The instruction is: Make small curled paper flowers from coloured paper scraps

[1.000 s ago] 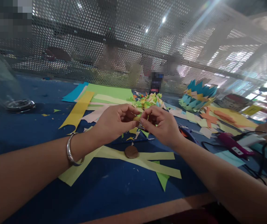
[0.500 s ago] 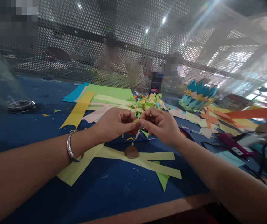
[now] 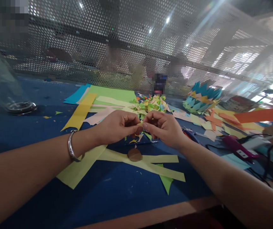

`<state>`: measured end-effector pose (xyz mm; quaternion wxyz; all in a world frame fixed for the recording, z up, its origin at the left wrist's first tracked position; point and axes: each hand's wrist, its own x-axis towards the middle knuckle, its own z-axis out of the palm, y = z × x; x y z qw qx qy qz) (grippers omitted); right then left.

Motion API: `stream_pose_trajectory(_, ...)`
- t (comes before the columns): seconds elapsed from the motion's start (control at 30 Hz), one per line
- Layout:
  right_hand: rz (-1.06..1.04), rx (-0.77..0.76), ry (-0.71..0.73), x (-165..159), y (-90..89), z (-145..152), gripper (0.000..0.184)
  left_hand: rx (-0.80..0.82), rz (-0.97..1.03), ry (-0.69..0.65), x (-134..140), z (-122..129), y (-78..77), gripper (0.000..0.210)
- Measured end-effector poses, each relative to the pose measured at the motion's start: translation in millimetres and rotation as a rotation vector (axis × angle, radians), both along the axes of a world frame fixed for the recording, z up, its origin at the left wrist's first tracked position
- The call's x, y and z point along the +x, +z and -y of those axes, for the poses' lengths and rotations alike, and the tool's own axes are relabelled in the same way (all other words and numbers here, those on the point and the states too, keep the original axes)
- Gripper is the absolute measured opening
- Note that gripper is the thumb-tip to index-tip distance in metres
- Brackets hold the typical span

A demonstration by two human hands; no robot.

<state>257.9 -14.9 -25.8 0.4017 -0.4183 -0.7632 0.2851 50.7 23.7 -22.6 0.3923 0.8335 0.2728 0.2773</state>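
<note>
Disc, one: brown, round, lying flat on two pale strips that spread out to its right.
Hands, two: both just beyond the disc, raised, fingertips brought together and pinched on one small item. Left hand beyond and to the left of the disc; right hand beyond and to the right.
Piece, one: yellowish, apparently paper though mostly hidden by the fingers; held between the two hands, beyond the disc.
Bangle, one: silver, on the left wrist, to the left of the disc.
Wide strip, one: pale yellow, left of the disc and reaching nearer the wearer.
Green scrap, one: pointed, right of the disc and nearer the wearer, partly under a pale strip.
Yellow strip, one: beyond the disc, to its left, overlapping a green sheet.
Scrap heap, one: mixed colours, well beyond the disc.
Paper crown, one: spiked, blue over yellow, far beyond the disc, to its right.
Bottle, one: clear, far left of the disc.
Surface: blue, beneath the disc and paper.
</note>
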Motion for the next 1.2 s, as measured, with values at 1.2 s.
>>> stream_pose_trajectory(1.2, 0.193, 0.392, -0.158, 2.1, -2.6, -0.5, 0.008, -0.370, 0.451, 0.131, 6.1, -0.1, -6.6, 0.025)
